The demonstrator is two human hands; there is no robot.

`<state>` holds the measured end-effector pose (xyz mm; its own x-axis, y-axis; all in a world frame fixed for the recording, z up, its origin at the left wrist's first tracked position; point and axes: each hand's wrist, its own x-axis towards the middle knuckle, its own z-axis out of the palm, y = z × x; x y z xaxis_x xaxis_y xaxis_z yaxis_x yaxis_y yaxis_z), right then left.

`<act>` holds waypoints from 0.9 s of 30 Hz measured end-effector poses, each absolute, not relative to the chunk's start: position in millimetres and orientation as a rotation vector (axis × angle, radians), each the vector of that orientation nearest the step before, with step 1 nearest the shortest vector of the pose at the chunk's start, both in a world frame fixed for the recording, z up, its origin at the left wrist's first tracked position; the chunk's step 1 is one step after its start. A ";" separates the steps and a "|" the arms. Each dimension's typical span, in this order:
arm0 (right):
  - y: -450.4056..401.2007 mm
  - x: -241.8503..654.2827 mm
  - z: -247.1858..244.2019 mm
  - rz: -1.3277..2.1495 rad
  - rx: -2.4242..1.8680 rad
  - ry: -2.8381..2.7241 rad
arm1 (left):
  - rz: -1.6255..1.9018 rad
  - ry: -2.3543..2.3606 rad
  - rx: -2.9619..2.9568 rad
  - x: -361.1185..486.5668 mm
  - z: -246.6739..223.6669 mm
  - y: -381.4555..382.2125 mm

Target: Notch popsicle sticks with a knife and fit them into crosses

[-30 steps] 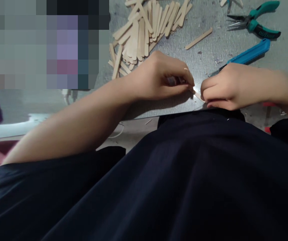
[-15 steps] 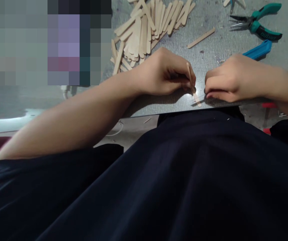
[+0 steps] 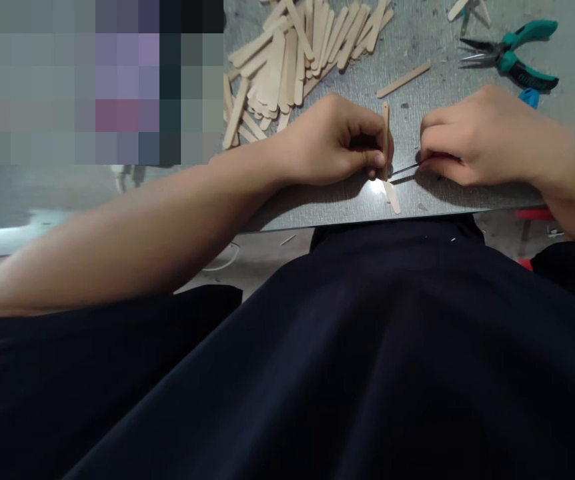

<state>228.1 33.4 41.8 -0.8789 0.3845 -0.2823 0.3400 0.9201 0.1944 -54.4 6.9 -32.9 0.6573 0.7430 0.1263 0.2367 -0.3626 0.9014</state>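
My left hand [image 3: 350,143] pinches a craft stick [image 3: 386,130] and holds it up from the tabletop, a small dark dot near its upper end. Below the fingertips a paler piece of wood [image 3: 392,199] lies near the table edge; I cannot tell whether it belongs to the same stick. My right hand [image 3: 467,143] is closed around a thin dark rod [image 3: 405,169], its tip reaching to the foot of the held stick. The part of the rod inside the fingers is hidden.
A heap of craft sticks [image 3: 287,60] lies beyond my left hand. One loose stick [image 3: 404,79] is ahead, with green-handled pliers [image 3: 510,57] to its right. A blue utility knife [image 3: 530,98] is mostly hidden behind my right hand. The table edge [image 3: 357,222] runs close to my body.
The held stick has swung more upright in my left hand. My right hand has shifted slightly away from me, and the dark rod now shows clearly, its tip at the stick's foot.
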 end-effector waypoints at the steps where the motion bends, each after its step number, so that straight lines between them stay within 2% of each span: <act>1: 33.4 228.2 41.2 0.211 0.549 2.762 | 0.658 0.761 1.911 -54.3 -32.4 6.6; 27: 28.7 222.2 35.9 0.161 0.517 2.770 | 0.699 0.653 2.022 -62.6 -44.6 12.6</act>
